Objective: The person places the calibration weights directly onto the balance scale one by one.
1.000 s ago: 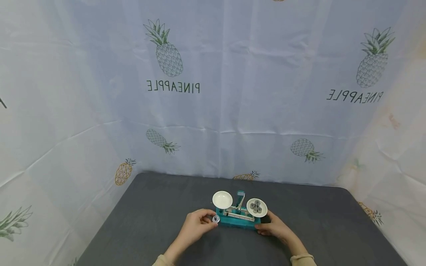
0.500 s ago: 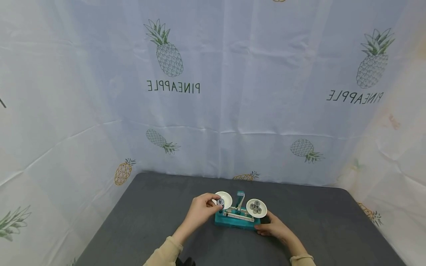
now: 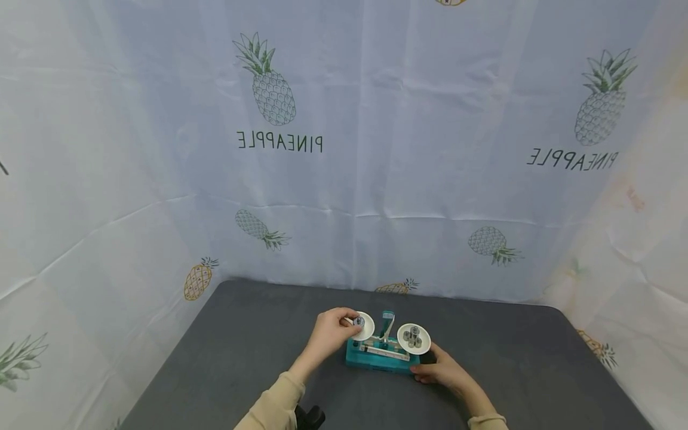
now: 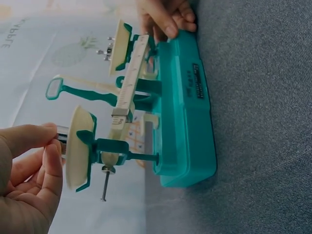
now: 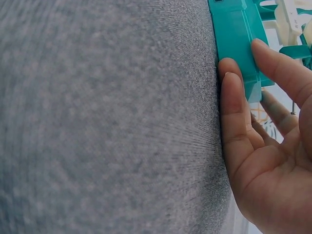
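Observation:
A teal balance scale [image 3: 378, 361] with two cream pans stands on the dark table. My left hand [image 3: 328, 333] pinches a small metal weight [image 4: 62, 134] between thumb and fingers, right at the inside of the left pan [image 3: 368, 332]. Several metal weights [image 3: 412, 337] sit grouped in the right pan [image 3: 424, 345]. At the right end of the base, my right hand [image 5: 268, 161] holds the corner, thumb on the upper side and fingers low against the end. The beam [image 4: 129, 90] with its printed ruler and slider runs between the pans.
The dark cloth-covered table [image 3: 258, 352] reaches back to a pale curtain [image 3: 344, 179] printed with pineapples. More of this fabric hangs at both sides. A black object [image 3: 310, 417] shows beneath the left sleeve [image 3: 274, 406].
My left hand has lifted the weight from beside the front left of the base and brought it up and back over the left pan. The right hand stays at the base.

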Tool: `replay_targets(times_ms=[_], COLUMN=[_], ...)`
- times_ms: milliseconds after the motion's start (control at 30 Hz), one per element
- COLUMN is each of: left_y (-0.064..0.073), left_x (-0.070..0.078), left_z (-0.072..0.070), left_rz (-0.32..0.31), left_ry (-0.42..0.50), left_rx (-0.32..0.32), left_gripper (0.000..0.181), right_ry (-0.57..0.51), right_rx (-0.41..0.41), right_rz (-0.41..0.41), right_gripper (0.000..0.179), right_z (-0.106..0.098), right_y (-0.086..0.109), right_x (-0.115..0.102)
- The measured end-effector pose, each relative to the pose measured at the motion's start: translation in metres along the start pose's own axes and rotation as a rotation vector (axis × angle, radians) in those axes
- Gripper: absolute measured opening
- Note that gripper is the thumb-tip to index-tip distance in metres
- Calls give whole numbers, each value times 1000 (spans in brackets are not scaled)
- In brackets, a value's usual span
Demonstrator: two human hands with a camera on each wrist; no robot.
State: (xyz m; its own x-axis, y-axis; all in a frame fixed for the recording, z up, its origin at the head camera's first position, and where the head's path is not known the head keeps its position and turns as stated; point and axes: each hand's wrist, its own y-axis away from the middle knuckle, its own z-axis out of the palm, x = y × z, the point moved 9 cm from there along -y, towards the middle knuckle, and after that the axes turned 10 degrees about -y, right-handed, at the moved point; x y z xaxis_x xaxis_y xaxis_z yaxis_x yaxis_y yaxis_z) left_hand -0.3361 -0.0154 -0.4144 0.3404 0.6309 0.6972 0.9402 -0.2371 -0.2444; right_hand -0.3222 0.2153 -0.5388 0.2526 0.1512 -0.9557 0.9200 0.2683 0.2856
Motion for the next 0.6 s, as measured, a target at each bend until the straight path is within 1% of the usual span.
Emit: replay_targets(times_ms=[133, 233, 400, 600], left_y=[-1, -1, -1, -2], left_x=[-2, -4, -3, -4], left_z=[2, 4, 6, 6], left_rz=[-12, -30, -27, -30], left_ry=[-9, -13, -11, -16], left_rx=[-8, -18, -36, -29], left_gripper=[26, 26, 27, 28], right_ry=[2, 3, 8, 4], right_rx=[-8, 1, 28, 16], right_rz=[2, 7, 9, 5], right_gripper=[87, 88, 90, 90], right_z=[1, -1, -4, -2], right_y=[0, -1, -3, -3], right_x=[1, 2, 5, 3])
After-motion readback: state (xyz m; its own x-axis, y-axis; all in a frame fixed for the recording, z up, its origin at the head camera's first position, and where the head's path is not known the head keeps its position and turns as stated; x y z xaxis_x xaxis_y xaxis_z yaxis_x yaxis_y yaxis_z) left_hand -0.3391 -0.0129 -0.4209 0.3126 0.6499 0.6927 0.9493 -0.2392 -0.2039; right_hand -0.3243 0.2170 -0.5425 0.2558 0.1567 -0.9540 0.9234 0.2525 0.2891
